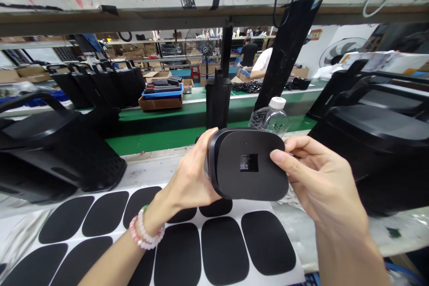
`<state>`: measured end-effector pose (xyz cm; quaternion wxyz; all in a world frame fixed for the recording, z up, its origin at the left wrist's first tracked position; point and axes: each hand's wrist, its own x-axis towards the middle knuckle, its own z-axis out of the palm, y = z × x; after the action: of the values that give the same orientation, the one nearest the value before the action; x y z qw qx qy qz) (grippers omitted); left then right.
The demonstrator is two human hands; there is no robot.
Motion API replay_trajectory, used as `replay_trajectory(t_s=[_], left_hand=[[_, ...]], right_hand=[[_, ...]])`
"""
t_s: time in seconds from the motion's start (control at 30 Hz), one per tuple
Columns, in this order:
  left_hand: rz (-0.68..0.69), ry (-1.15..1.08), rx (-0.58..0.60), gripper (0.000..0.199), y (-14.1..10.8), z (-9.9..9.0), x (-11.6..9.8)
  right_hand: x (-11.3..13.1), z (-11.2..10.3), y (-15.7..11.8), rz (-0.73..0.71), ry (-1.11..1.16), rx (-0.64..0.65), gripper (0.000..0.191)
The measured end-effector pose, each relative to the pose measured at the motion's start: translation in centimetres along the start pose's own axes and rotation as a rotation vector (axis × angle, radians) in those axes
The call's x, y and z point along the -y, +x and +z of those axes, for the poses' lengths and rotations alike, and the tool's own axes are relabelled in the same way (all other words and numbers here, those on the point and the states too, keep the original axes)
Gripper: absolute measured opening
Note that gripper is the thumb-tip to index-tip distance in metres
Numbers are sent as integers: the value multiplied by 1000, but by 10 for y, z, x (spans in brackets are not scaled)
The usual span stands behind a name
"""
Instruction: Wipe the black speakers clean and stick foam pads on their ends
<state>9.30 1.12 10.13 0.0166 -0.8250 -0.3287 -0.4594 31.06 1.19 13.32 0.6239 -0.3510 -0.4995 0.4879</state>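
My left hand [193,173], with a beaded bracelet at the wrist, is wrapped round a black housing [213,161] whose flat end faces me. Over that end lies a rounded black pad [251,183] with a small printed label [249,162] near its middle. The thumb and finger of my right hand [311,170] pinch the pad's upper right edge. Beneath my hands, white backing sheets [199,228] carry several rounded black pads [224,250]. The rest of the housing is hidden behind the pad.
Tall black units with handles stand at the left [63,147] and right [375,143]. A clear bottle [276,120] is just behind the pad. Beyond runs a green conveyor [157,130] with a blue tray [164,93]. People work in the background.
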Motion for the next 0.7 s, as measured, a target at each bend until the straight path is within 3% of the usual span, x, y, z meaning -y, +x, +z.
replay_trajectory(t_s=[0.7], left_hand=[[-7,5,-1,95,-2,2,1]], right_hand=[[-4,-1,-2,-63,-53,15,20]])
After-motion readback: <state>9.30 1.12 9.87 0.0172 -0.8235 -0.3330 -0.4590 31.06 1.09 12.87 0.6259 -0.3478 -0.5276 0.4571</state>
